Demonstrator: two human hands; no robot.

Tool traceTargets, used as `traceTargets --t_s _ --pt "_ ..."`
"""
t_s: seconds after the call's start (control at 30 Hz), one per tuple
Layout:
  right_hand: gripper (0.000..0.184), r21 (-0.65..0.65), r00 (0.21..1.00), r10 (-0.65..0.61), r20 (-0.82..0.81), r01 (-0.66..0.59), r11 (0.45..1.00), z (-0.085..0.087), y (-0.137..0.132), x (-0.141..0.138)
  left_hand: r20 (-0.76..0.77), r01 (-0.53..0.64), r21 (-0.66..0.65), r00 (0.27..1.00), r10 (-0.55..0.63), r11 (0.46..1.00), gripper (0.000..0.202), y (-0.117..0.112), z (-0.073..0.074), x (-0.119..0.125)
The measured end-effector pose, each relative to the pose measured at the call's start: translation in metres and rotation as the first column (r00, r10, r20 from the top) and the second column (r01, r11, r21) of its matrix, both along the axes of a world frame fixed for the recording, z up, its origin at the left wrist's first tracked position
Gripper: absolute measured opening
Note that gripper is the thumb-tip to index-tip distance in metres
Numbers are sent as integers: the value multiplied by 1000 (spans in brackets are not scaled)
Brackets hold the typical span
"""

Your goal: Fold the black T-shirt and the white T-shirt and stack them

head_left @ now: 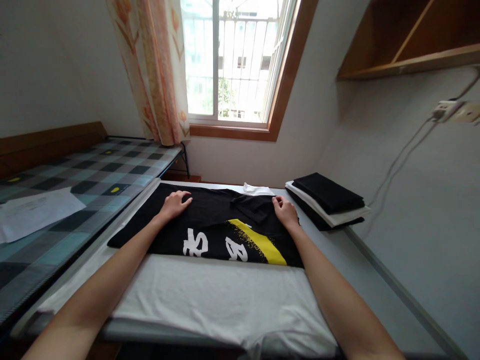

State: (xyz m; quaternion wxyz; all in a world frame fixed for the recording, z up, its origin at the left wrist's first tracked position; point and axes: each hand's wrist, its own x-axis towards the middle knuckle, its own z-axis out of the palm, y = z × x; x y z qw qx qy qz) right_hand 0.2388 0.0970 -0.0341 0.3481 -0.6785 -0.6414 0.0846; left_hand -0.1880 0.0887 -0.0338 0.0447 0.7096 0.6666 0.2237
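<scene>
A black T-shirt [210,220] with white characters and a yellow stripe lies spread across a white cloth [210,295] on a grey table [337,250]. My left hand [174,204] rests flat on the shirt's left part, fingers stretched out. At the shirt's right edge my right hand [285,212] has its fingers curled, pinching a folded sleeve of the shirt.
A stack of folded black and white clothes [326,200] sits at the table's far right. A bed with a checked cover [86,180] and a white sheet of paper [33,212] runs along the left. Beyond are a window [232,60], a curtain [157,70], and a wooden shelf [408,40] on the right wall.
</scene>
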Motion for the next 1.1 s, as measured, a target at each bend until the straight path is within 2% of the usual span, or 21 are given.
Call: traceTargets --t_s 0.07,0.17,0.3,0.37,0.5,0.67,0.83,1.0,1.1 --pt "43 -1 995 -89 37 89 996 -5 1 0 153 84 -27 985 -79 996 40 6 7 19" --pt "52 -7 991 -127 47 128 992 -9 1 0 335 195 -63 928 -163 979 43 21 15 58" --pt "49 -22 999 -44 3 44 999 -11 5 2 446 260 -125 876 -180 957 47 46 19 114" --pt "46 -18 1000 10 -25 -10 1000 -12 8 3 500 283 -144 848 -177 948 41 57 17 138" --pt "48 -54 999 19 -33 -21 998 -13 12 7 548 274 -123 820 -165 954 25 72 10 169" --pt "50 -91 996 -38 76 45 995 -13 8 6 603 163 -52 792 -99 985 19 82 -4 179" --pt "42 -92 979 -119 167 136 986 -13 3 1 651 77 40 754 -84 996 19 80 -15 178" --pt "42 -104 977 -99 188 120 987 -13 2 2 634 55 156 760 -143 986 20 75 -15 179" --pt "46 -120 979 -75 192 99 988 -12 2 3 614 89 160 771 -170 983 23 75 -14 178"
